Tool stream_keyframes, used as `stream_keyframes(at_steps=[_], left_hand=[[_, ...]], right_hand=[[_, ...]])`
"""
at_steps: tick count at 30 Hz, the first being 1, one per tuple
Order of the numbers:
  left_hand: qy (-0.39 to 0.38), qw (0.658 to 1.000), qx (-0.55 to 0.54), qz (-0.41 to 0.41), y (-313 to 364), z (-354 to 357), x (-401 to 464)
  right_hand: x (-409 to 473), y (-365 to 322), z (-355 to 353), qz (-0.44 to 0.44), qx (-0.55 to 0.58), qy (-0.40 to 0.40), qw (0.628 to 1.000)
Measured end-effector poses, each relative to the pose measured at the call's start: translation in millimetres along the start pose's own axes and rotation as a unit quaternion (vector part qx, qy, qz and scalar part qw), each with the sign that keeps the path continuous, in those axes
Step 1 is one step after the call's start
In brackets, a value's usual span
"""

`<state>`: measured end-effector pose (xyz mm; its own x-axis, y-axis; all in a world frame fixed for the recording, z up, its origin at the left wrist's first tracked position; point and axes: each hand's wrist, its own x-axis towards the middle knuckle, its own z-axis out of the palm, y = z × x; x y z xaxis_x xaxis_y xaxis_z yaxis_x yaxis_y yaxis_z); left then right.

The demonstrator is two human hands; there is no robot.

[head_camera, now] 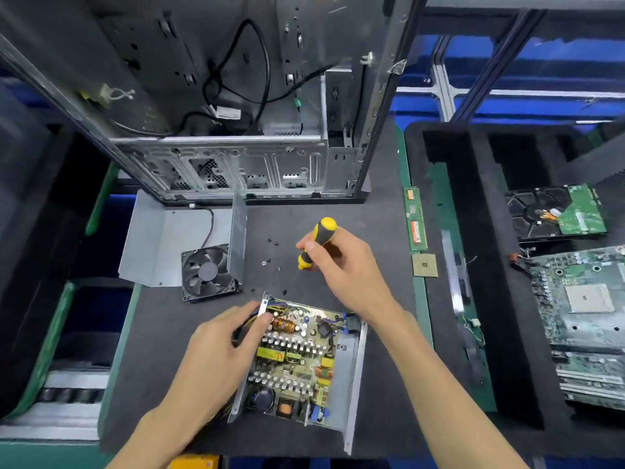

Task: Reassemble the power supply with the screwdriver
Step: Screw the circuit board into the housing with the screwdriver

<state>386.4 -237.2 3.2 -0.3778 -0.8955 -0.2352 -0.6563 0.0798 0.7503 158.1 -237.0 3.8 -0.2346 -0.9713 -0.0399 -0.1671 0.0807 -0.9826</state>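
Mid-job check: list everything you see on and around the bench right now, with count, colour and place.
Open power supply with bare circuit board: one, grey metal, near centre of the mat.
Yellow-and-black screwdriver: one, above the supply.
Small loose screws: several, dark, scattered mid-mat.
Black cooling fan: one, left of the screws.
Bent grey metal cover: one, behind the fan.
Empty computer case: one, grey, far side.
Green memory stick: one, right edge of the mat.
Square processor chip: one, below the stick.
Hard drive: one, black and green, right tray.
Motherboard: one, grey-green, right tray.
Left hand: grip on the supply's left wall.
Right hand: grip on the screwdriver.
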Motion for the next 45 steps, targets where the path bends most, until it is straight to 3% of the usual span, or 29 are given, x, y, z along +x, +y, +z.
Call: stream_keyframes(at_steps=[9,13,16,19,25,29,36,45], left_hand=[[0.078,0.997,-0.002,-0.002,3,15,-8],[0.056,0.998,0.020,-0.020,13,10,-7],[0.002,0.989,0.143,0.044,20,4,-3],[-0.007,0.946,0.314,0.081,32,2,4],[-0.012,0.900,0.427,0.092,45,12,12],[-0.032,0.893,0.438,0.094,46,17,18],[-0.008,0.933,0.346,0.099,37,12,16],[-0.004,0.943,0.320,0.089,37,10,19]], right_hand=[[4,4,1,-0.061,-0.037,-0.060,0.996],[6,6,2,-0.070,-0.026,-0.049,0.996],[7,7,3,-0.062,-0.022,-0.041,0.997],[9,8,3,-0.055,-0.018,-0.027,0.998],[11,10,3,-0.048,-0.021,-0.023,0.998],[13,11,3,-0.045,-0.019,-0.016,0.999],[15,13,3,-0.040,-0.010,-0.019,0.999],[16,9,4,-0.036,-0.010,-0.046,0.998]])
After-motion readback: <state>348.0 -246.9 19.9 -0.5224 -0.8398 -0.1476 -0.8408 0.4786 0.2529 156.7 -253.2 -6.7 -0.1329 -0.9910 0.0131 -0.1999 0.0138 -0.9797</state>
